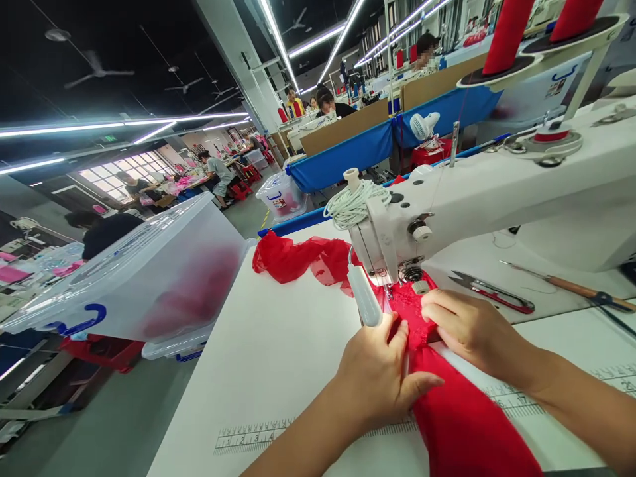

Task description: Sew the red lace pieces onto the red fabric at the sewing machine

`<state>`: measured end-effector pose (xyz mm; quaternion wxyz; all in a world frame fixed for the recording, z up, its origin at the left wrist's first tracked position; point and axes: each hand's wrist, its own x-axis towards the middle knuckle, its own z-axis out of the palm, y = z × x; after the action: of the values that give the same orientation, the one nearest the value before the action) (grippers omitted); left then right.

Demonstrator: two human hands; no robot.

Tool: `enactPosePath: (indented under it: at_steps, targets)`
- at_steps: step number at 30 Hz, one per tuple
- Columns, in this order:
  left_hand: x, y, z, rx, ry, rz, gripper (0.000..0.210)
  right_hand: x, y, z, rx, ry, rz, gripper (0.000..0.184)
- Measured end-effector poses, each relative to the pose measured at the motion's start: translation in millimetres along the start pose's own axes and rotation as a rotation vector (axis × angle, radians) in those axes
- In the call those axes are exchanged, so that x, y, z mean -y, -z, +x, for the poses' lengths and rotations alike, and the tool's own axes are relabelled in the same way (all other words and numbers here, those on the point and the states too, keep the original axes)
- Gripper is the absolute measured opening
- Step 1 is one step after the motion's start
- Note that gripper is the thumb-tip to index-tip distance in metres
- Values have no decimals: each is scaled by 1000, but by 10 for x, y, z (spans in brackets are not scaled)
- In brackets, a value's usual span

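Red fabric [462, 411] runs from the table's front edge up under the needle of a white sewing machine [477, 192]. A lacy part [415, 311] of it lies just before the presser foot [389, 291]. My left hand [372, 368] rests on the fabric with fingers stretched toward the needle and thumb spread out. On the other side, my right hand [467, 328] has its fingers closed on the fabric's right edge. A small lamp [365, 295] lights the needle area. Behind the needle, a sheer red length of fabric [298, 258] lies bunched on the table.
Thread snips [491, 291] and a wooden-handled awl [566, 285] lie right of the needle. Red thread cones [509, 40] stand above the machine. A ruler scale [258, 434] marks the table [258, 358]. A clear plastic bin [149, 265] stands left; people work in the background.
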<state>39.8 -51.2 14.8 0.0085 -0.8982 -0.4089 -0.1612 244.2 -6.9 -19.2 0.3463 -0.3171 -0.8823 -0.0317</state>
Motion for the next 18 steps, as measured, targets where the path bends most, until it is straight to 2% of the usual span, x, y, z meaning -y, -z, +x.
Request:
enactPosePath:
  at_steps: [2,4,18]
  targets:
    - [0,-35,-19,-54,4,31,86,-4,-2,4,12,3,-16,28]
    - [6,-86,-37,-85,6,66,92,-5,-4,8,1,-3,-30,29]
    - [27,-231,-77,-109,-15,154,92,-10,-13,-4,-16,-38,-65,29]
